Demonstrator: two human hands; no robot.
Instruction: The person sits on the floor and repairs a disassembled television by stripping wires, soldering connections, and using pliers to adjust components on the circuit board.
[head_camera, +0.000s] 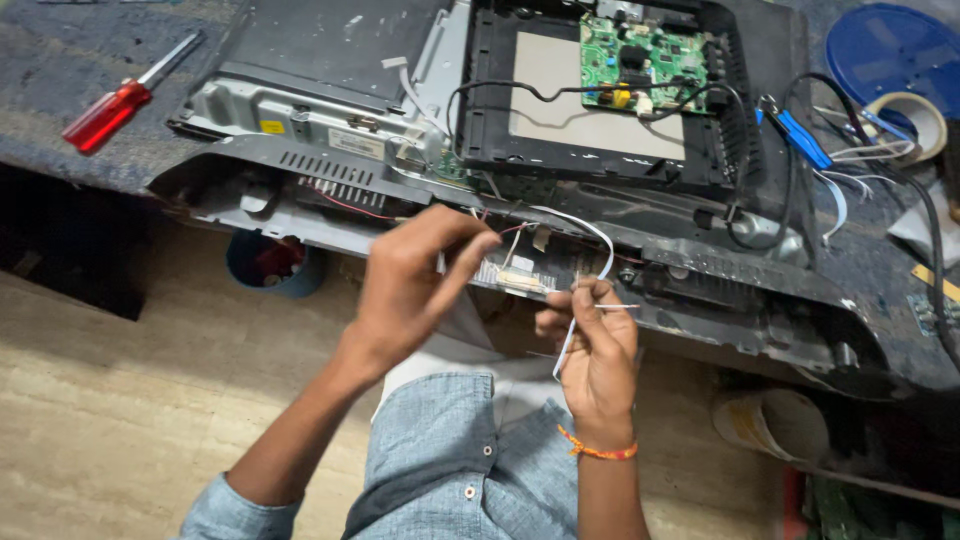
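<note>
An opened flat-screen set (600, 215) lies face down over the bench edge, its back off. A green circuit board (645, 60) sits at its top. My left hand (410, 285) reaches to the lower edge of the set, fingertips on a small ribbon connector strip (515, 275). My right hand (595, 345) pinches a thin white flat cable (600, 250) that loops up from the strip, along with a thin pin-like piece. A black wire (560, 95) crosses the grey panel.
A red-handled screwdriver (110, 110) lies at the far left of the bench. Blue-handled pliers (800, 135), a tape roll (915, 120) and a blue round lid (890, 45) are at the right. Below the bench stand a blue cup (275, 265) and a white bucket (775, 425) on the floor.
</note>
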